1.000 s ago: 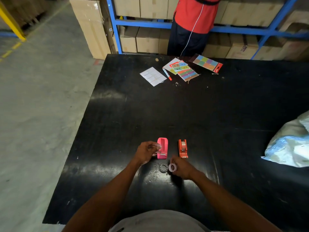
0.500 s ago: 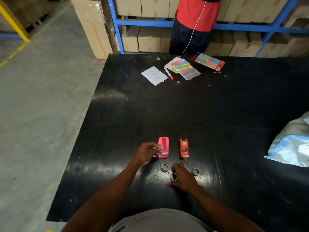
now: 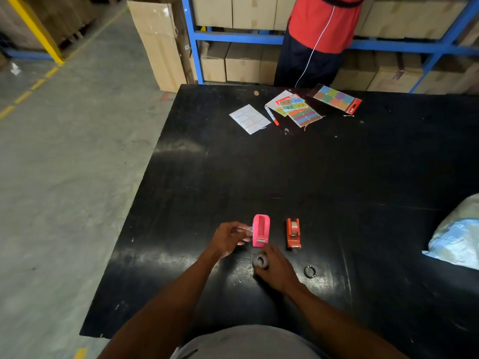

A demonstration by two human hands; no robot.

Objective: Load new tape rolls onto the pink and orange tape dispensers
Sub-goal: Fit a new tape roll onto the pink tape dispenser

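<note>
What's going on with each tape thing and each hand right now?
Pink plastic tape dispenser: upright, slot empty.
Orange plastic tape dispenser: upright, roll loaded.
Left hand: pinching a small clear piece beside the pink one.
Right hand: gripping a grey ring.
Small black ring: lying loose on the table.

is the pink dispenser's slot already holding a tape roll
No, the pink dispenser shows an empty slot, while the orange dispenser beside it has a roll seated in it.

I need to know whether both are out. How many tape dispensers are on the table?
2. The pink dispenser stands beside the left hand; the orange dispenser stands to its right, apart. None seems hidden.
</note>
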